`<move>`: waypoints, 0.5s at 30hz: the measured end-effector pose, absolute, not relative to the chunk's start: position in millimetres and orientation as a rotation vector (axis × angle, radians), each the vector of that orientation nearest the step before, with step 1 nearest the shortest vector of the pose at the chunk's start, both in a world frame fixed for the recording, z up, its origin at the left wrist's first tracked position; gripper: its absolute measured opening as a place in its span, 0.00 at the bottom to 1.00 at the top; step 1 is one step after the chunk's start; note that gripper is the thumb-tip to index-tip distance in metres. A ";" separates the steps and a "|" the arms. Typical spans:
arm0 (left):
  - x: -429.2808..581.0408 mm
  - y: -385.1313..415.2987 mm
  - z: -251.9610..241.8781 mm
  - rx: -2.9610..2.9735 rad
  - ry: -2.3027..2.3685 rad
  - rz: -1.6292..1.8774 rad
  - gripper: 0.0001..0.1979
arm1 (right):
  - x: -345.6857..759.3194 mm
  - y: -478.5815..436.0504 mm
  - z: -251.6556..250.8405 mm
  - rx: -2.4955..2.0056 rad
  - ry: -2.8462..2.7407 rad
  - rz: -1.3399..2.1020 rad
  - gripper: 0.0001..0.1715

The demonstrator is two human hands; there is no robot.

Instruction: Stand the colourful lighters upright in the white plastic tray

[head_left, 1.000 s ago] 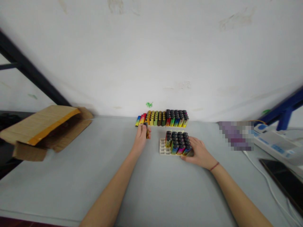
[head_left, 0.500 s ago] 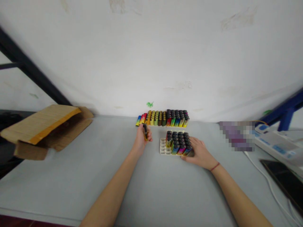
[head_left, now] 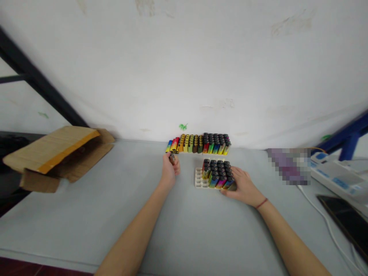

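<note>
My left hand (head_left: 170, 169) is closed around a lighter (head_left: 172, 158), whose dark top shows above the fingers; most of its body is hidden in the palm. My right hand (head_left: 243, 186) grips the right side of a white tray (head_left: 198, 181) with holes, fingers behind it and thumb at the front. Black-topped lighters (head_left: 220, 172) in several colours stand upright in that tray, and some holes at its left end show bare. Behind, along the wall, more black-topped lighters (head_left: 216, 143) stand beside yellow and dark ones (head_left: 191, 143). A few colourful lighters (head_left: 173, 145) lie just left of those.
An open cardboard box (head_left: 57, 153) lies on its side at the left of the grey table (head_left: 184, 237). On the right are a power strip (head_left: 335, 172), a phone (head_left: 345, 218), a white cable (head_left: 320, 211) and a pixelated item (head_left: 289, 166). A wall (head_left: 184, 69) rises behind.
My left hand has turned the lighter, so less of its body shows now, and has shifted slightly left. My right hand stays on the tray. The view has shifted slightly.
</note>
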State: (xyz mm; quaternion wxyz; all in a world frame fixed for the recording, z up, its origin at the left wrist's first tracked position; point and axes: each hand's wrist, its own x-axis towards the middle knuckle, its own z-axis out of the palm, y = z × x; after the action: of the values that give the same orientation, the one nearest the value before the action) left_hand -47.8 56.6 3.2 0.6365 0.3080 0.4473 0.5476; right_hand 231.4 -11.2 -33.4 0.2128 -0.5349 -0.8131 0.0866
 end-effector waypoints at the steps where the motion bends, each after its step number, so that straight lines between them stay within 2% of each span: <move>1: -47.8 56.9 2.6 0.711 1.022 1.260 0.26 | 231.3 -11.3 -33.2 -1.486 -2.257 0.240 0.40; 15: -44.2 52.4 6.4 0.611 1.071 1.308 0.25 | 231.2 -11.2 -34.0 -1.481 -2.262 0.232 0.40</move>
State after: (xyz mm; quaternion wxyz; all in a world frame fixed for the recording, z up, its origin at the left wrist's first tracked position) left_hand -44.2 52.4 6.4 0.6225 0.2659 0.4661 0.5696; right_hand 231.2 -11.2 -34.0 0.2122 -0.5333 -0.8146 0.0834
